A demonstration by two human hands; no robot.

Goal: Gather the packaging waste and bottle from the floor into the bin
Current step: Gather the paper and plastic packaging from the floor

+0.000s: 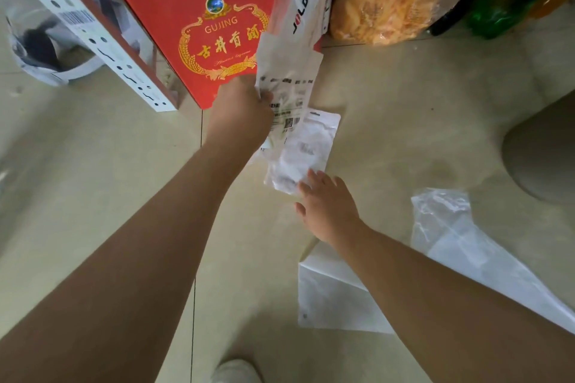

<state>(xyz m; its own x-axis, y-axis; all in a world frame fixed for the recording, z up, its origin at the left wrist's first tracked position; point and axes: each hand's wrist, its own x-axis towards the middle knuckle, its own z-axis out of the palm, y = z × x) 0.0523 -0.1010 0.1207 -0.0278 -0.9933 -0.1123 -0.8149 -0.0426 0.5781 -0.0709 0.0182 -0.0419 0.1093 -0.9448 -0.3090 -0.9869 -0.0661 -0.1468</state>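
On the floor, her left hand [241,109] clamps gathered white mailer bags [292,50] while right hand [326,205], fingers [312,179] apart, reaches the zip pouch [306,149].

Your left arm reaches far forward, nearly straight, bare to the elbow and beyond. Your left hand [241,109] is closed at the end of it, knuckles up, fingers pinched around a sheaf of white printed plastic packaging bags [289,50] that stands up from the grip. Your right arm comes in from the lower right, bent less, forearm bare. Your right hand [326,208] is spread palm down, fingers loosely extended, its fingertips [306,185] touching a flat white plastic pouch [303,149].
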